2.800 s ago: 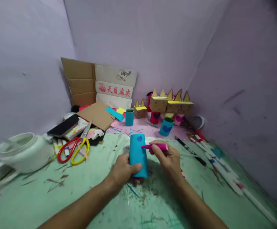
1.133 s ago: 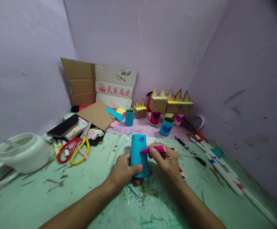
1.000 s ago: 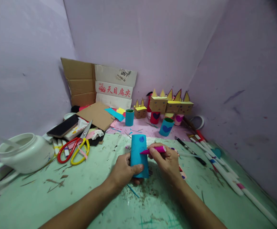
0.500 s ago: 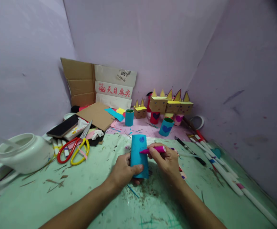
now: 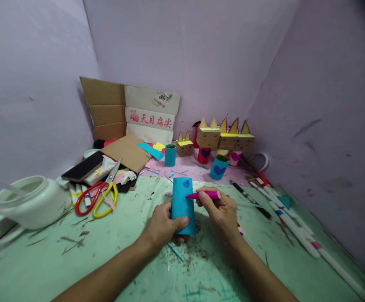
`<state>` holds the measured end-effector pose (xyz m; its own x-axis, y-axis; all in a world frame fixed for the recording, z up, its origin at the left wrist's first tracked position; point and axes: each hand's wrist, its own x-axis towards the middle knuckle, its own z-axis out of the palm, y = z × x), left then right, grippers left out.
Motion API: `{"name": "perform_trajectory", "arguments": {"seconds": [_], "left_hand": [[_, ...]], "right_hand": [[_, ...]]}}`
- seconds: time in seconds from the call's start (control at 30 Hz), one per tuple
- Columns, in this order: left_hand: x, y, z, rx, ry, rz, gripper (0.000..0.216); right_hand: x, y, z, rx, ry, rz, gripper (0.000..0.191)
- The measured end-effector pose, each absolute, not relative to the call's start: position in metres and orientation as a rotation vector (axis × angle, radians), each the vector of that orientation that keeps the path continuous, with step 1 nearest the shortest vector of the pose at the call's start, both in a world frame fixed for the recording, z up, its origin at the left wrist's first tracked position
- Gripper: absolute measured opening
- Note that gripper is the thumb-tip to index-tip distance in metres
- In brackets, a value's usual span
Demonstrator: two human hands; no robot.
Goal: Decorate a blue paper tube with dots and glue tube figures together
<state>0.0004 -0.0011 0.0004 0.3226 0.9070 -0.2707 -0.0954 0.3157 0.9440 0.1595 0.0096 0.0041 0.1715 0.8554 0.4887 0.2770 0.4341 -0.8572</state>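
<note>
Jutting up from the left hand (image 5: 163, 222), blue tube (image 5: 181, 205).

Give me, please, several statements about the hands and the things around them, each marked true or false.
1. The left hand grips the blue tube, the right hand a magenta marker. True.
2. The white pot stands left of the scissors. True.
3. Both scissors handles are green. False: one is red, one yellow.
4. The blue tube's visible side is unmarked. False: a dark blue spot shows near its top.
5. The cardboard behind bears red lettering. True.
</note>
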Motion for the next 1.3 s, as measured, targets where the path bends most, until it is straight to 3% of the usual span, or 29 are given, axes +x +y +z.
{"name": "perform_trajectory", "arguments": {"seconds": [1.3], "left_hand": [[0.0013,0.0004,-0.0018,1.040,1.039,0.839,0.049]], "right_hand": [[0.1588,0.0078,0.0055,-1.100,-1.445,0.545,0.020]]}}
